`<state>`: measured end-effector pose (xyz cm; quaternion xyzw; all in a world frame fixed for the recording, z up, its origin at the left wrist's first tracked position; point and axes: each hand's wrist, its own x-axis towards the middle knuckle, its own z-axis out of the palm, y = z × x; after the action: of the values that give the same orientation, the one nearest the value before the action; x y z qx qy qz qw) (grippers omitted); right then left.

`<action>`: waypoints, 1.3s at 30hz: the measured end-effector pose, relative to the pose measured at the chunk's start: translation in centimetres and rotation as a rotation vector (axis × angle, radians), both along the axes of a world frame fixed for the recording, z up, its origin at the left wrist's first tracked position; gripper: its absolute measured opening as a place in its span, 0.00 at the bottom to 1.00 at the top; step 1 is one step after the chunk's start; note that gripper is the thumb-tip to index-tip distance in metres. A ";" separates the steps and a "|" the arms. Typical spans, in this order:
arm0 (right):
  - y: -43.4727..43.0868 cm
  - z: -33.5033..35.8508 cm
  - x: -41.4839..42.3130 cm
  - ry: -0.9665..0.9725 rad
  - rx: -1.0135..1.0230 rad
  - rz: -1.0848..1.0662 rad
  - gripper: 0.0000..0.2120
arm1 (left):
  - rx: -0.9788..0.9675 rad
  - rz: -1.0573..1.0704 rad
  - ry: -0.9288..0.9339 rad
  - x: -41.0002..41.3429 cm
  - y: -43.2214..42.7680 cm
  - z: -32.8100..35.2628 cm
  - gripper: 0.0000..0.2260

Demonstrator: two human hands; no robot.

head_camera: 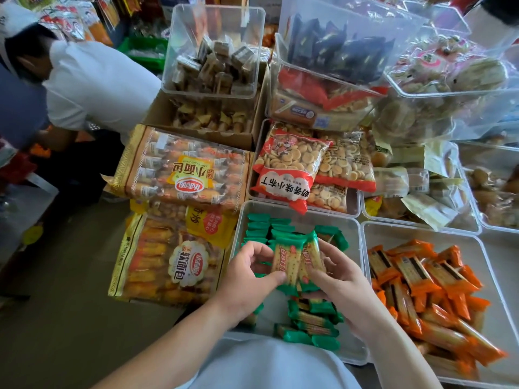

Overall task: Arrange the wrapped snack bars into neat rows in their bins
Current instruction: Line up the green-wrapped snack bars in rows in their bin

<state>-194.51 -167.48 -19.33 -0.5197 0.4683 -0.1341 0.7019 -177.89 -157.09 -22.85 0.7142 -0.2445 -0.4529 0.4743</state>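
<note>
Green snack bars (292, 259), a couple side by side, are held over their clear bin (241, 217). At nine o'clock the left hand (247, 279) pinches one edge, and at three o'clock the right hand (337, 279) grips the other. They look light, slippery and breakable, so they are best held by the long sides. Orange bars (421, 282) are heaped further toward three o'clock.
</note>
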 end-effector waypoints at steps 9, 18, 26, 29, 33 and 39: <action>-1.8 0.4 -2.2 0.218 -0.146 -0.005 0.13 | -0.041 -0.026 -0.033 0.4 0.1 -0.1 0.13; -1.8 1.3 -2.4 0.174 -0.207 0.043 0.09 | -0.074 -0.201 -0.138 -0.2 0.0 0.2 0.13; -1.5 0.4 -1.3 0.385 -0.446 0.352 0.17 | -0.139 -0.322 -0.354 -0.3 -0.1 -1.2 0.14; -1.4 -1.2 -0.8 0.453 -0.475 0.301 0.20 | -0.011 -0.227 -0.477 1.0 0.5 -2.2 0.15; -1.1 -4.6 0.3 0.541 -0.499 0.345 0.25 | 0.106 -0.151 -0.530 2.8 1.5 -2.6 0.14; 1.2 -10.6 3.0 0.539 -0.564 0.460 0.27 | 0.138 -0.161 -0.451 2.9 2.6 -2.5 0.17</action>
<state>-191.47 -166.28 -29.91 -0.7974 0.4519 0.0430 0.3976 -175.00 -154.45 -25.39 0.8063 -0.3687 -0.3340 0.3200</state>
